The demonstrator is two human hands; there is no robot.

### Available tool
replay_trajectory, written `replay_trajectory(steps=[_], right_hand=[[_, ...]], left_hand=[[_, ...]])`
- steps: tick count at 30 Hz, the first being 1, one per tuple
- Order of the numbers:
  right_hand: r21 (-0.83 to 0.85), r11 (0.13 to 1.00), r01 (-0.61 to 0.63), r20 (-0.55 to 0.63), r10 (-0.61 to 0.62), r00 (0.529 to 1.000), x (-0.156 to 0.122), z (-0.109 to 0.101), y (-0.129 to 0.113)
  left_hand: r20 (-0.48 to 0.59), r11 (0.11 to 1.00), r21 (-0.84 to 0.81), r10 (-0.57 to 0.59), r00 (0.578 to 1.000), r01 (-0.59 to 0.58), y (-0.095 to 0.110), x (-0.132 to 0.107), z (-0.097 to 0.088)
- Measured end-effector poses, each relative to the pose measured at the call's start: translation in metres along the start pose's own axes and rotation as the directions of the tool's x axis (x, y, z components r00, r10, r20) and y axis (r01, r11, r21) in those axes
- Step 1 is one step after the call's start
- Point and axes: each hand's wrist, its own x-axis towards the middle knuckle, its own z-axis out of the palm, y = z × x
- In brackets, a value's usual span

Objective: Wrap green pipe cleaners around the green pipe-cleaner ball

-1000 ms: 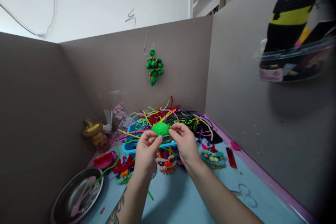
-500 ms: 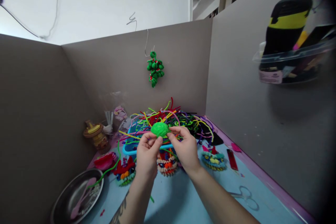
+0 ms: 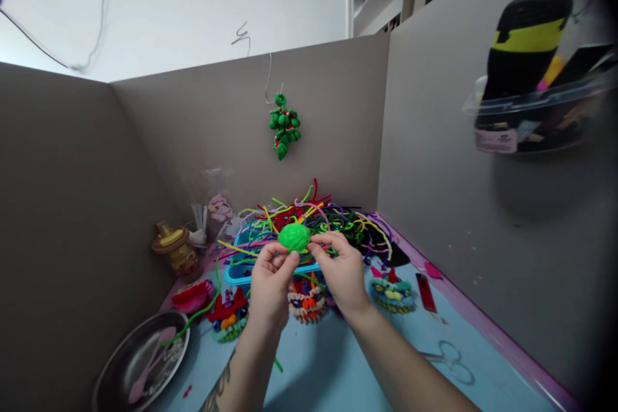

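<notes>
Between my two hands, raised above the table, is a bright green rounded piece (image 3: 293, 238) that looks coiled from fuzzy pipe cleaner. My left hand (image 3: 273, 277) pinches its lower left side between thumb and fingers. At its right end my right hand (image 3: 340, 267) grips it the same way. Below and behind the hands sits a figure in orange, peach and red (image 3: 308, 304), partly covered by them. Behind the green piece is a blue basket (image 3: 239, 275) heaped with pipe cleaners (image 3: 333, 209) of many colours.
A red and teal figure (image 3: 229, 317) and a metal bowl with pink tools (image 3: 140, 360) lie left. On the right are a blue-green figure (image 3: 393, 291), a red narrow item (image 3: 425, 293) and scissors (image 3: 454, 362). A green ornament (image 3: 284, 127) hangs on the partition; a clear holder (image 3: 535, 116) is at right.
The view has shifted very slightly. Both hands keep the same hold on the green piece, and nothing else has visibly moved.
</notes>
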Motion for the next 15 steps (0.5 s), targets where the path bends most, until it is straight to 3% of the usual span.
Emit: replay_trajectory(steps=[6,15], right_hand=[[0.229,0.940,-0.254,0.119,0.232,0.965,0.0015,0.0028,0.0019],[0.239,0.937,-0.255,0.177,0.216,0.960,0.0089,-0.0043,-0.0030]], left_hand=[[0.021,0.998,0.059,-0.039,0.999,0.038,0.0029,0.0017,-0.0028],[0.064,0.987,0.147,-0.081,0.995,0.071,0.0023,0.0058,-0.0083]])
